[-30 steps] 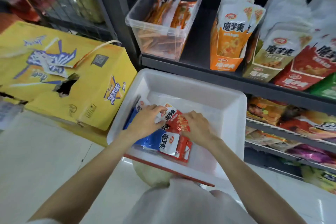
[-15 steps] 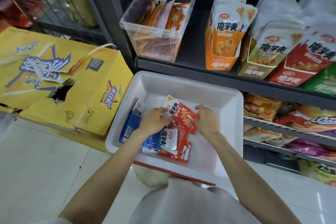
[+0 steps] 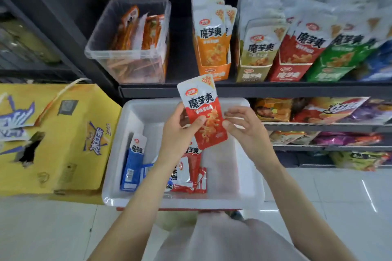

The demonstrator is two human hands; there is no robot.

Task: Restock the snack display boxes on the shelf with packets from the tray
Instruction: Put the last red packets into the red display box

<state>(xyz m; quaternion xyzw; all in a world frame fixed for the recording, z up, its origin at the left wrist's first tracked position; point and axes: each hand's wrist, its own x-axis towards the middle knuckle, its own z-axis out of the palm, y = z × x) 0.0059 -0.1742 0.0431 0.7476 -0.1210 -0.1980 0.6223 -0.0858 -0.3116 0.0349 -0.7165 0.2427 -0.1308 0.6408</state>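
Observation:
I hold a red-and-white snack packet (image 3: pixel 204 110) upright above the white tray (image 3: pixel 244 180). My left hand (image 3: pixel 180 131) pinches its left edge, thumb on the front. My right hand (image 3: pixel 244 127) touches its right edge with the fingertips. More red packets (image 3: pixel 192 178) and blue packets (image 3: pixel 132 165) lie in the tray's left half. On the shelf above stand the display boxes: orange (image 3: pixel 214 63), tan (image 3: pixel 253 70), red (image 3: pixel 292 68) and green (image 3: pixel 331 65), each filled with upright packets.
A clear plastic bin (image 3: pixel 131 46) with orange packets sits at the shelf's left. A yellow carton (image 3: pixel 55 133) stands on the floor left of the tray. Lower shelves (image 3: pixel 326 127) at right hold other snack bags. White tiled floor lies below.
Both hands lifted one red packet out of the tray's pile and raised it upright toward the shelf. The view has tilted up toward the display boxes.

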